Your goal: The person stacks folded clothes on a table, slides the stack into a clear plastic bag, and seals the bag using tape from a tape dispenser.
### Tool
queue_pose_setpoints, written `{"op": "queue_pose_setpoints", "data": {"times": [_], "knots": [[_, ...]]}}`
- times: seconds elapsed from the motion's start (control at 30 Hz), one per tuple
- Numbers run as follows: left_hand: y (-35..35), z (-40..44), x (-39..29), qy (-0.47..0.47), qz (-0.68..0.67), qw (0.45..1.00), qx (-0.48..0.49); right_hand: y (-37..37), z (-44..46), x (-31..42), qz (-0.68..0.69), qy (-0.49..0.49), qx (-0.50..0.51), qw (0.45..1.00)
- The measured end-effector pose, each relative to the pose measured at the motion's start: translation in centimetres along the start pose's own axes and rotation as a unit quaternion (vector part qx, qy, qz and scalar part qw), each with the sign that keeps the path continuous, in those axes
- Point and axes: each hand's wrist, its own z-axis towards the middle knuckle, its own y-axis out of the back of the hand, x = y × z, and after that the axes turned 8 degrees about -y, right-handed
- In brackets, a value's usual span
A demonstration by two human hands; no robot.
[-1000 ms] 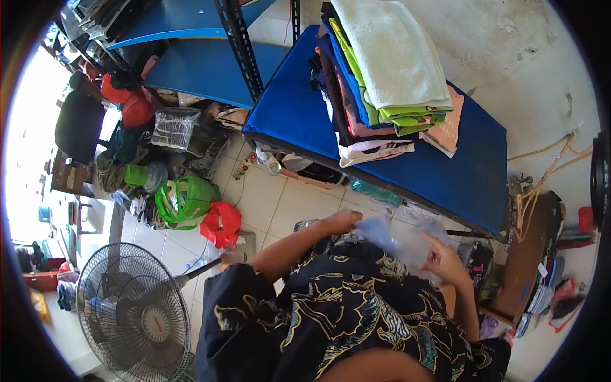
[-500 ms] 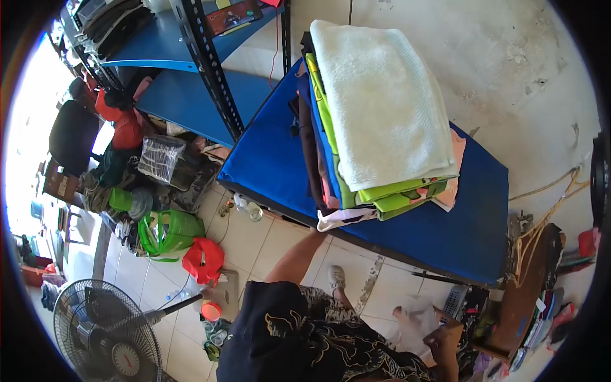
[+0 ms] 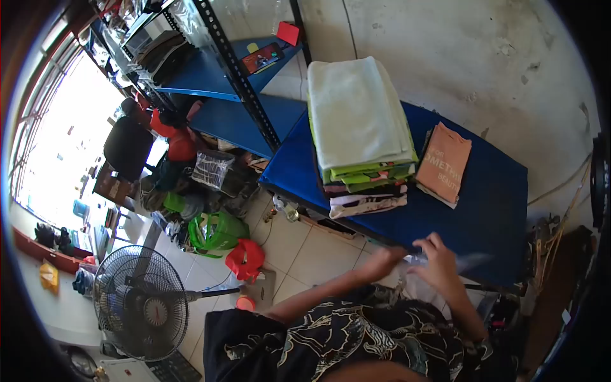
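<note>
At the front edge of the blue-topped table (image 3: 490,210), both my hands are at a clear plastic bag (image 3: 423,291). My left hand (image 3: 387,261) is closed at the bag's upper left side, slightly blurred, its fingertips hidden. My right hand (image 3: 439,264) is bent around the plastic, fingers curled, and a thin flap sticks out to its right. Beyond the hands stands a tall stack of folded cloth with a white towel (image 3: 356,114) on top and green pieces (image 3: 372,173) below. Right of the stack lies a folded pink shirt (image 3: 445,162) with white lettering.
Left of the table is a blue shelf rack (image 3: 238,121) with a phone (image 3: 262,58) on it. A standing fan (image 3: 143,302), a green bag (image 3: 219,232) and a red bag (image 3: 245,258) are on the floor at left. Cords hang by the wall at right.
My left hand has left the stack's lower edge and come to the plastic bag. My right hand has lifted the bag to the table edge. The view has shifted, uncovering the pink shirt.
</note>
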Motion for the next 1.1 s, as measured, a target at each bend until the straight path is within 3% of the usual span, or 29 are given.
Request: {"op": "queue_pose_setpoints", "data": {"times": [0.07,0.13,0.2,0.27,0.37,0.43,0.47,0.53,0.57,0.6,0.63,0.67,0.7,0.77,0.87,0.97,1.1], "knots": [[2.0,-0.5,-1.1,0.009,0.029,0.999,-0.016,-1.0,0.7,-4.4,-0.111,0.023,-0.016,0.993],[3.0,-1.0,-1.9,0.0,0.017,1.0,-0.004,1.4,2.1,-5.3,-0.172,0.011,0.031,0.985],[3.7,-1.2,-3.9,0.036,0.012,0.999,-0.026,2.6,3.2,-6.6,-0.261,0.046,0.013,0.964],[4.6,-1.6,-5.0,0.068,0.021,0.997,-0.022,4.4,4.4,-7.8,-0.34,-0.032,0.001,0.94],[5.8,-2.1,-6.1,0.109,0.045,0.993,-0.026,8.8,5.5,-7.7,-0.283,-0.087,0.024,0.955],[6.6,-2.8,-6.3,0.116,0.056,0.991,-0.026,10.3,5.2,-8.1,-0.211,-0.044,-0.07,0.974],[7.2,-3.2,-6.1,0.112,0.041,0.992,-0.034,10.3,4.7,-9.0,-0.211,-0.047,-0.072,0.974],[8.3,-3.7,-6.2,0.103,0.028,0.993,-0.044,9.6,4.6,-10.8,0.099,-0.03,-0.236,0.966],[8.8,-4.2,-6.4,0.076,0.019,0.995,-0.064,8.7,4.6,-10.4,0.097,-0.029,-0.237,0.966],[9.1,-4.7,-6.6,0.051,0.01,0.995,-0.084,7.3,4.4,-9.7,0.307,0.013,-0.183,0.934],[9.4,-5.2,-6.7,0.052,0.008,0.995,-0.084,5.5,4.3,-9.6,0.502,0.053,-0.12,0.855],[9.7,-5.7,-6.8,0.052,-0.015,0.996,-0.075,2.8,4.2,-14.1,0.511,-0.012,0.092,0.855],[10.0,-6.2,-6.9,0.053,-0.038,0.996,-0.065,1.6,3.7,-12.9,0.511,-0.014,0.092,0.854],[11.1,-7.5,-6.7,0.057,-0.046,0.997,-0.039,-0.3,3.3,-9.7,0.575,-0.01,0.228,0.786],[12.6,-10.9,-6.0,0.081,-0.068,0.994,-0.034,-1.5,2.6,-10.8,0.531,-0.032,0.206,0.821],[13.0,-15.2,-5.0,0.124,-0.1,0.986,-0.057,-1.0,1.2,-9.1,0.571,-0.015,0.182,0.8],[11.6,-20.7,-2.8,0.14,-0.147,0.977,-0.068,-0.9,-1.3,-7.0,0.51,-0.073,0.226,0.827]]}}
